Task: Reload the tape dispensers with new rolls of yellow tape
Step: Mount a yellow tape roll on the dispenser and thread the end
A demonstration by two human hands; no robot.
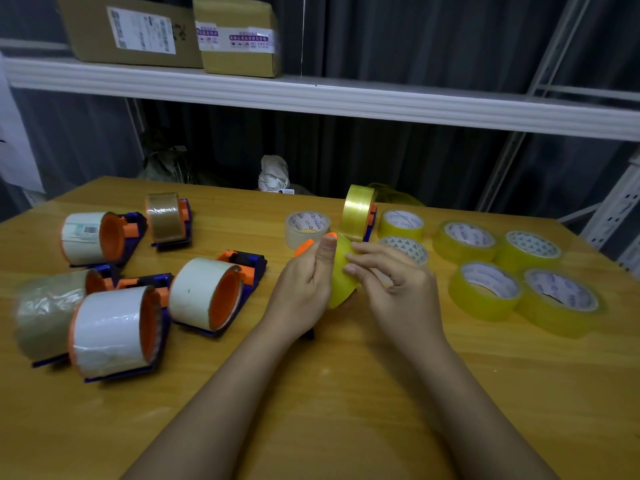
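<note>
My left hand (304,289) grips an orange and blue tape dispenser (304,247) with a yellow tape roll (341,275) mounted on it, thumb up along the roll's edge. My right hand (391,278) touches the roll's face, fingertips pinching at its surface. Behind them a loaded dispenser with yellow tape (358,213) stands upright. Several new yellow rolls (485,289) lie flat to the right.
Several blue and orange dispensers with pale or brownish rolls (114,327) lie on the left of the wooden table (311,393). A whitish roll (306,226) lies behind my left hand. A white shelf (311,95) carrying cardboard boxes (235,36) runs overhead.
</note>
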